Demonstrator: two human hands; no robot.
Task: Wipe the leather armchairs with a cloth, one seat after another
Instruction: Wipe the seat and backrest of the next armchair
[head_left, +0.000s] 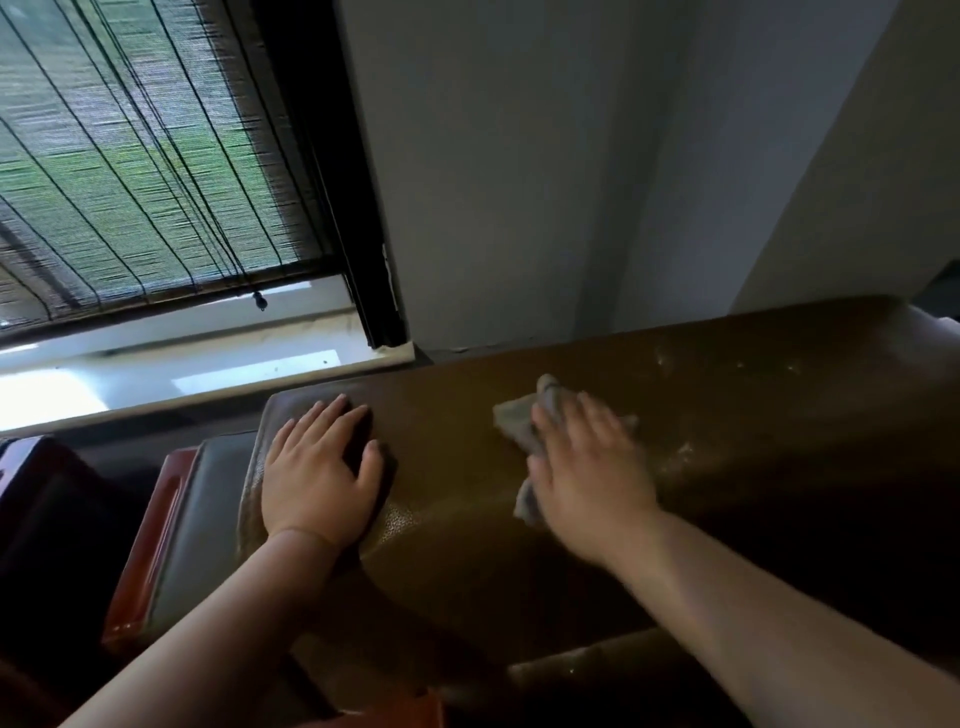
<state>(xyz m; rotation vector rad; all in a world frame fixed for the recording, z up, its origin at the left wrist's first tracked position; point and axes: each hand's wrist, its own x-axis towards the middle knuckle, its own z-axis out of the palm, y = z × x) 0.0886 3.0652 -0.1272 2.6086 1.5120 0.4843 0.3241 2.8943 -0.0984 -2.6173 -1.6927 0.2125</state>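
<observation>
Cloth (524, 421) (grey, crumpled, seemingly damp) lies under flat right hand (587, 467) on brown armchair (753, 415).

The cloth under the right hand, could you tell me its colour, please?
Grey cloth, seen in the head view.

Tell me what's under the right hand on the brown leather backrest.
A crumpled grey cloth lies under the right hand, pressed flat on the brown leather backrest. Its middle and the leather beneath are covered.

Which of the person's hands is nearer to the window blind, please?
The left hand. It rests flat on the brown armchair at the end below the window blind; the right hand presses the cloth farther along, below the wall.
</observation>
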